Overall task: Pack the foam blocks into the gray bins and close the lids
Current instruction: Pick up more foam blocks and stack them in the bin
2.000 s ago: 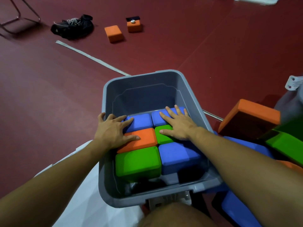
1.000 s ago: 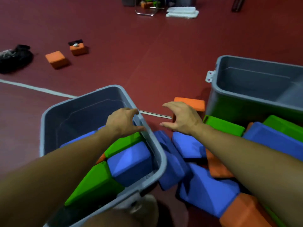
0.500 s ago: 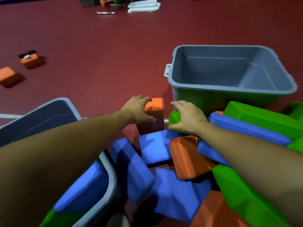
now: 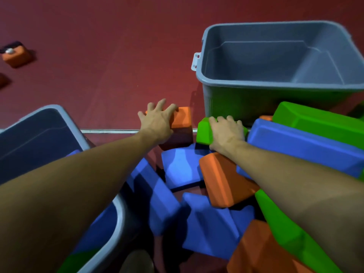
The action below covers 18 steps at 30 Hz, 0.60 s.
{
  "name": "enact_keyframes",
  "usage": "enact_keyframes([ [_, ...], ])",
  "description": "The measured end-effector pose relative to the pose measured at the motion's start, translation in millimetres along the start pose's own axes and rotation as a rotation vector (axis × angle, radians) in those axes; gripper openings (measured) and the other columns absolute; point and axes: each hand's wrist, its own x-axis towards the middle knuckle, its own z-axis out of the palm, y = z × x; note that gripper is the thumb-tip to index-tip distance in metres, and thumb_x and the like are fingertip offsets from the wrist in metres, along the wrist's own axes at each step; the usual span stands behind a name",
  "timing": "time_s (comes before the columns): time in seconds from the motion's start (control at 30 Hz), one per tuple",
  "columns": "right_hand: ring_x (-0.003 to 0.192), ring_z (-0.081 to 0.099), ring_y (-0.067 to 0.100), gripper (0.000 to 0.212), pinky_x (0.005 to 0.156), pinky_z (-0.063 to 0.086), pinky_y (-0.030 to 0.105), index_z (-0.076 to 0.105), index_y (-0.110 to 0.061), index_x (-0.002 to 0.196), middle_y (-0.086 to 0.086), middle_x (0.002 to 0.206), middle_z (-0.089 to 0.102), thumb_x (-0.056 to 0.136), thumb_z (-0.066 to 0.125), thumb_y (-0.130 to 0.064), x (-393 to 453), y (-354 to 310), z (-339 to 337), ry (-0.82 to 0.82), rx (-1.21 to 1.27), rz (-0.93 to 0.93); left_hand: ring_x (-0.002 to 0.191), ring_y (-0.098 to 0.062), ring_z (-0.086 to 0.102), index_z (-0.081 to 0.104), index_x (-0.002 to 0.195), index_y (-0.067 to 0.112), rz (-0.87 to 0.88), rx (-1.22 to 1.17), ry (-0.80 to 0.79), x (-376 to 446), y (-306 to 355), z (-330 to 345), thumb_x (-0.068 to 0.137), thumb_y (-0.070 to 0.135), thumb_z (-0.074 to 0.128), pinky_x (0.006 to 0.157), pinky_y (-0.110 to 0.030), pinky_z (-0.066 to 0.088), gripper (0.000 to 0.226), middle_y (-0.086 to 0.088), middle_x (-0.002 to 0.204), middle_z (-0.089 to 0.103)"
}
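Fingers of right hand [image 4: 226, 133] clamp green block [image 4: 203, 132]; left hand [image 4: 157, 123] spread on upright orange block [image 4: 182, 120].

Bare forearms, no sleeves, hands [image 4: 157, 123] ungloved

The foam blocks all look matt and soft, like that dense foam with rounded edges, e.g. the orange block [image 4: 182, 119] and the green block [image 4: 203, 131]. The blue blocks [image 4: 181, 168] have the same dull skin with no shine. The gray bin [image 4: 275, 85] is smooth moulded plastic with a slight sheen. The red floor [image 4: 108, 56] looks smooth, rubbery or vinyl, mostly matt.
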Motion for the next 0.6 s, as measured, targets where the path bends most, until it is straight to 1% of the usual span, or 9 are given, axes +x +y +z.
enact_keyframes([
  [0.03, 0.117, 0.048, 0.03, 0.078, 0.092, 0.041, 0.047, 0.043, -0.021, 0.128, 0.003, 0.121, 0.058, 0.062, 0.081, -0.041, 0, -1, -1, 0.018, 0.016, 0.002, 0.14, -0.032, 0.024, 0.035, 0.135, 0.038, 0.016, 0.0, -0.009, 0, -3, 0, 0.073, 0.033, 0.077, 0.101, -0.067, 0.026, 0.074, 0.0, 0.148, 0.037],
  [0.07, 0.116, 0.049, 0.03, 0.078, 0.092, 0.04, 0.046, 0.044, -0.02, 0.126, 0.003, 0.12, 0.059, 0.062, 0.08, -0.044, -1, -2, -3, 0.042, 0.043, 0.011, 0.139, -0.03, 0.029, 0.037, 0.132, 0.038, 0.032, -0.016, -0.01, -1, -5, -1, 0.073, 0.033, 0.077, 0.101, -0.068, 0.026, 0.072, 0.002, 0.143, 0.043],
  [0.13, 0.114, 0.049, 0.029, 0.077, 0.09, 0.04, 0.044, 0.045, -0.019, 0.123, 0.002, 0.118, 0.06, 0.061, 0.079, -0.049, -3, -7, -8, 0.096, 0.11, 0.036, 0.126, -0.029, 0.045, 0.039, 0.126, 0.038, 0.032, -0.096, 0.009, -6, -10, -3, 0.071, 0.03, 0.077, 0.1, -0.066, 0.03, 0.068, 0.002, 0.13, 0.052],
  [0.2, 0.113, 0.05, 0.029, 0.076, 0.088, 0.04, 0.044, 0.045, -0.018, 0.119, 0.003, 0.115, 0.062, 0.06, 0.079, -0.051, -6, -14, -17, 0.138, 0.17, 0.052, 0.116, -0.029, 0.051, 0.041, 0.125, 0.037, 0.017, -0.167, 0.053, -11, -17, -10, 0.069, 0.027, 0.076, 0.096, -0.059, 0.037, 0.066, 0.002, 0.125, 0.053],
  [0.3, 0.11, 0.052, 0.03, 0.074, 0.086, 0.041, 0.043, 0.045, -0.017, 0.116, 0.004, 0.113, 0.063, 0.06, 0.079, -0.052, -14, -29, -35, 0.195, 0.246, 0.08, 0.117, -0.03, 0.05, 0.043, 0.127, 0.034, 0.039, -0.177, 0.155, -20, -32, -33, 0.066, 0.024, 0.075, 0.095, -0.053, 0.039, 0.069, 0.0, 0.128, 0.053],
  [0.47, 0.105, 0.054, 0.033, 0.068, 0.08, 0.044, 0.042, 0.047, -0.016, 0.114, 0.009, 0.108, 0.064, 0.064, 0.076, -0.051, -37, -56, -79, 0.333, 0.318, 0.059, 0.119, -0.03, 0.048, 0.044, 0.129, 0.031, 0.058, -0.136, 0.272, -45, -55, -98, 0.067, 0.023, 0.076, 0.094, -0.052, 0.037, 0.07, -0.001, 0.13, 0.053],
  [0.6, 0.108, 0.055, 0.035, 0.068, 0.082, 0.046, 0.043, 0.047, -0.014, 0.116, 0.011, 0.11, 0.064, 0.068, 0.075, -0.053, -61, -87, -128, 0.425, 0.353, 0.047, 0.121, -0.03, 0.048, 0.043, 0.13, 0.033, 0.022, -0.106, 0.381, -85, -76, -150, 0.069, 0.027, 0.076, 0.095, -0.051, 0.038, 0.07, 0.0, 0.132, 0.053],
])
